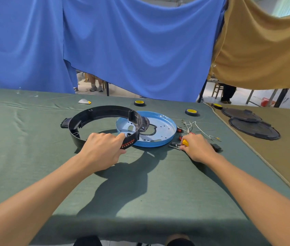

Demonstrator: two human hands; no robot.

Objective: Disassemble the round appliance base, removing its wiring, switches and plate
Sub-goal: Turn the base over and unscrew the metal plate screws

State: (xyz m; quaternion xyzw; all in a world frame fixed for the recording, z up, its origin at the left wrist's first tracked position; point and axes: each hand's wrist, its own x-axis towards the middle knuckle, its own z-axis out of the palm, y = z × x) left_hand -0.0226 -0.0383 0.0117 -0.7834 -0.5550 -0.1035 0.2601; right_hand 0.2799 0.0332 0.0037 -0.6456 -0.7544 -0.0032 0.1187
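Black ring housing (101, 110) is gripped by the left hand (101, 151). A yellow-handled tool (185, 142) is clasped in the right hand (198, 148).

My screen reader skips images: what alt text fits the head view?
A person's left hand grips a black plastic ring while the right hand holds a yellow-handled tool; a blue plate and loose wires lie on the green cloth.

Bright, even light from above and ahead throws dark, soft-edged arm shadows toward the viewer on the counter (34, 157). Wide-angle distortion bends the edges; the bottom edge blurs.
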